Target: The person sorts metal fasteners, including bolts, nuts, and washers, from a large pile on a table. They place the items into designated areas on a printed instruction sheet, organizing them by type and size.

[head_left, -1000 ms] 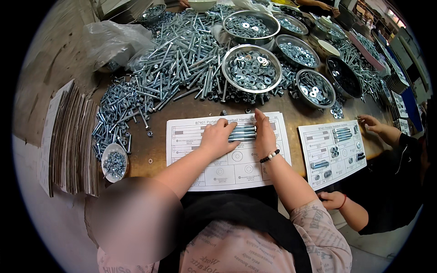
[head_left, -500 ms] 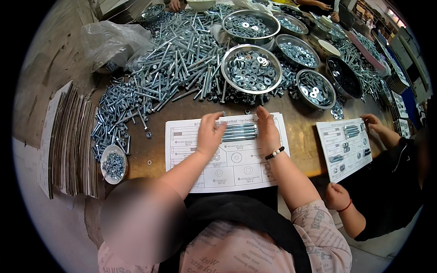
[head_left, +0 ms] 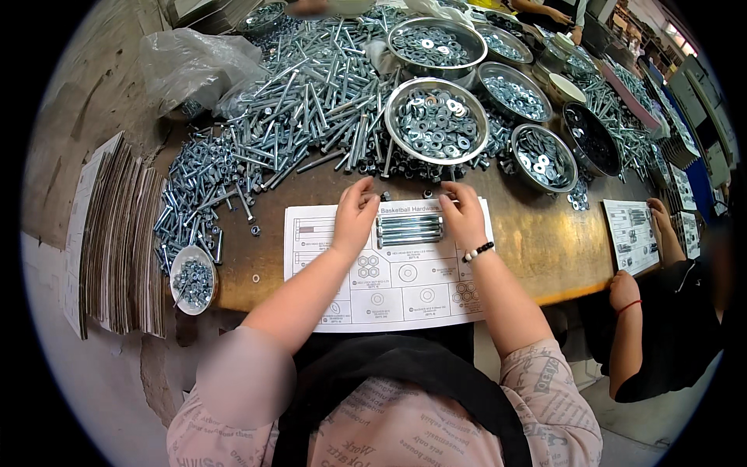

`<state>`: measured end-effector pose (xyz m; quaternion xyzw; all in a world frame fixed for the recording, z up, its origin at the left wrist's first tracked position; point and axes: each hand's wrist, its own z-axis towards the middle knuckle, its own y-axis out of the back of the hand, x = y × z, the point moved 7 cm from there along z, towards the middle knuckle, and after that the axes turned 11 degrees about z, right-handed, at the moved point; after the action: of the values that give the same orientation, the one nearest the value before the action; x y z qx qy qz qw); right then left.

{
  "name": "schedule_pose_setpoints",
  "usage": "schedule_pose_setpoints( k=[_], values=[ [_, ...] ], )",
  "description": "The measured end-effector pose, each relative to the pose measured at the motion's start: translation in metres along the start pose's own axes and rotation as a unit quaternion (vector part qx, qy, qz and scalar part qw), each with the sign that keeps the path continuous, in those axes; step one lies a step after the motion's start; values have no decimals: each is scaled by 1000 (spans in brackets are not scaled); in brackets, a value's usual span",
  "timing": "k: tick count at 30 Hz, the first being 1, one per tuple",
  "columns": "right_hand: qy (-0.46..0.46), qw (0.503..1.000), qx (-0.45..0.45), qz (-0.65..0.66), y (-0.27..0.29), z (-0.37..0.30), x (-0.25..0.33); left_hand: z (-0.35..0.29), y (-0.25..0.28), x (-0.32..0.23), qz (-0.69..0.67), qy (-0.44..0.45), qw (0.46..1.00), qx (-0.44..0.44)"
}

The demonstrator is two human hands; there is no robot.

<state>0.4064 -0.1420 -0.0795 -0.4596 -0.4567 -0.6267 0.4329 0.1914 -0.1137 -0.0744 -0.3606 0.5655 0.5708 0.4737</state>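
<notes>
A row of several long hex bolts (head_left: 410, 231) lies side by side across the upper part of a printed hardware sheet (head_left: 327, 300). My left hand (head_left: 356, 218) rests over the sheet just left of the bolts, fingers bent and slightly apart. On the other side, my right hand (head_left: 464, 219) is by the bolts' right ends, its fingers loosely curved. Neither hand visibly holds anything. A nut (head_left: 385, 196) lies close to my left fingertips, and a second dark nut (head_left: 428, 194) sits nearer my right fingers, at the sheet's top edge.
Ahead spreads a big heap of loose bolts (head_left: 311, 101). Steel bowls of washers (head_left: 437, 121) stand to its right. A white bowl of small fasteners (head_left: 194, 282) and a stack of cards (head_left: 117, 241) are at left. At right, a co-worker's hands hold another sheet (head_left: 634, 241).
My left hand has drawn back leftward from the bolts, uncovering them. My right hand's fingers have curled in. The co-worker's sheet has shifted right.
</notes>
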Motion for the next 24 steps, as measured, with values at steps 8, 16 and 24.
schedule_pose_setpoints(
  k=[8, 16, 24],
  values=[
    [-31, 905, 93, -413, -40, 38, 23, 37, -29, -13, 447, -175, 869, 117],
    [15, 886, 92, -455, -46, 53, 6, 56, -67, -28, 510, -114, 836, 165],
    [68, 909, 121, -394, -37, 59, -7, 56, -65, -25, 470, -139, 859, 149]
  ],
)
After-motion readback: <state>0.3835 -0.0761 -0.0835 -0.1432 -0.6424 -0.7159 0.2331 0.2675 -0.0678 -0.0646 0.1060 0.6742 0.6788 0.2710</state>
